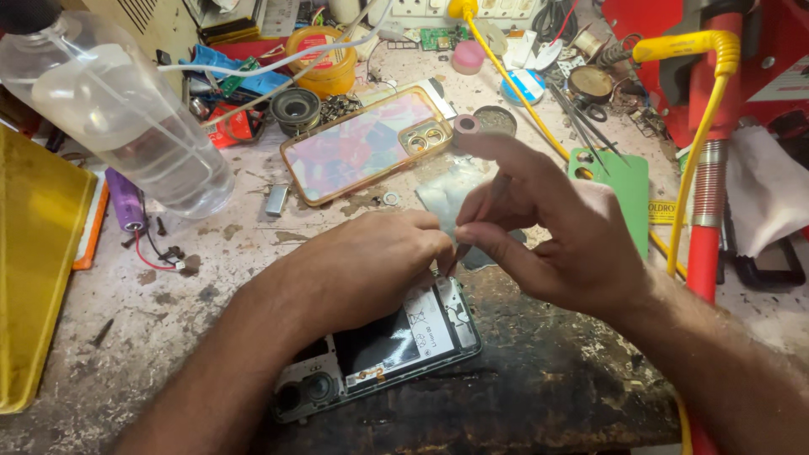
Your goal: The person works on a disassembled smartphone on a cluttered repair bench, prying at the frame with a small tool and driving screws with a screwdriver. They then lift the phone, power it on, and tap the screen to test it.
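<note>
An opened phone with its back cover off lies on the worn workbench, showing its battery and camera lenses. My left hand rests on the phone's upper part, fingers curled down onto it. My right hand hovers just right of it, thumb and fingers pinched on a thin dark tool whose tip meets the phone's top edge; a small ring sits on my raised fingertip. A clear plastic bag lies behind the hands.
A colourful phone back cover lies behind. A clear plastic bottle stands at left, beside a yellow tray and a purple cell. A green phone case, tweezers, yellow cables and a red stand crowd the right.
</note>
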`<state>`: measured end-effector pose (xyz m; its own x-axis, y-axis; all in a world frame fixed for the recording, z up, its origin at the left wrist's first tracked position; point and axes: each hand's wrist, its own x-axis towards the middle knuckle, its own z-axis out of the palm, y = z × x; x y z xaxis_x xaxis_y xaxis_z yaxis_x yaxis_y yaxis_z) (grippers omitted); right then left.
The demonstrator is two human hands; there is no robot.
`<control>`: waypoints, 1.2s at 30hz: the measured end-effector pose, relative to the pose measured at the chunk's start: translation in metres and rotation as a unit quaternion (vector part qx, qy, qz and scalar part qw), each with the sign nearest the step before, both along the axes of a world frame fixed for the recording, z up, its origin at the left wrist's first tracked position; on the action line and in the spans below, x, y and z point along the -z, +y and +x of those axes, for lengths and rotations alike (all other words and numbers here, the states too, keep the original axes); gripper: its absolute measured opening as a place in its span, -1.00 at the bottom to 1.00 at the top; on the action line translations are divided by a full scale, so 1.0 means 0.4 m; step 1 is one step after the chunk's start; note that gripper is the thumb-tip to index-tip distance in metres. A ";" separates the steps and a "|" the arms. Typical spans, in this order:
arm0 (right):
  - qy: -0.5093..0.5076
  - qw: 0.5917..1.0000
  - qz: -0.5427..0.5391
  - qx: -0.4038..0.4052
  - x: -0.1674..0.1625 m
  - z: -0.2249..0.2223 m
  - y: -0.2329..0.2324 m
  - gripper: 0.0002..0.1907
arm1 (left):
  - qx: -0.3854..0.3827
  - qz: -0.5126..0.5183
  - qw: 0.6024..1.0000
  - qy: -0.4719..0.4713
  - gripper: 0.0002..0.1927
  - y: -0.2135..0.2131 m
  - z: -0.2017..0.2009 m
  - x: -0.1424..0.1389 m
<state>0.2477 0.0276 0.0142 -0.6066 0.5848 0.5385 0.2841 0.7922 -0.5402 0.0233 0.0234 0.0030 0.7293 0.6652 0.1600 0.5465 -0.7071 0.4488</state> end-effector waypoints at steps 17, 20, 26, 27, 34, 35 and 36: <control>0.019 0.998 -0.025 0.048 0.029 -0.009 -0.001 -0.41 | -0.064 -0.040 0.996 0.057 -0.79 -0.006 0.005 -0.017; 0.012 0.999 0.003 0.043 0.024 -0.009 0.000 -0.44 | -0.064 -0.037 0.995 0.059 -0.76 -0.002 0.007 -0.014; -0.093 0.988 0.120 0.038 -0.020 -0.016 -0.005 -0.51 | -0.150 -0.165 0.973 0.063 -0.82 0.016 -0.011 -0.014; -0.089 0.988 0.122 0.014 -0.029 -0.018 -0.008 -0.54 | -0.143 -0.163 0.974 0.059 -0.83 0.019 -0.016 -0.014; -0.176 0.971 0.136 0.083 -0.052 -0.052 -0.012 -0.44 | -0.102 -0.139 0.984 0.039 -0.81 0.042 -0.026 0.000; -0.145 0.985 0.079 0.049 -0.055 -0.047 -0.011 -0.43 | -0.101 -0.144 0.984 0.036 -0.80 0.044 -0.026 0.003; -0.114 0.993 0.021 0.014 -0.059 -0.041 -0.011 -0.41 | -0.102 -0.154 0.982 0.031 -0.81 0.045 -0.026 0.006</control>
<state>0.2315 0.0233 0.0376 -0.6990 0.5833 0.4137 0.4180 0.8026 -0.4256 0.0129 0.0412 0.0005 0.5782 0.8082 -0.1117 0.6954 -0.4166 0.5855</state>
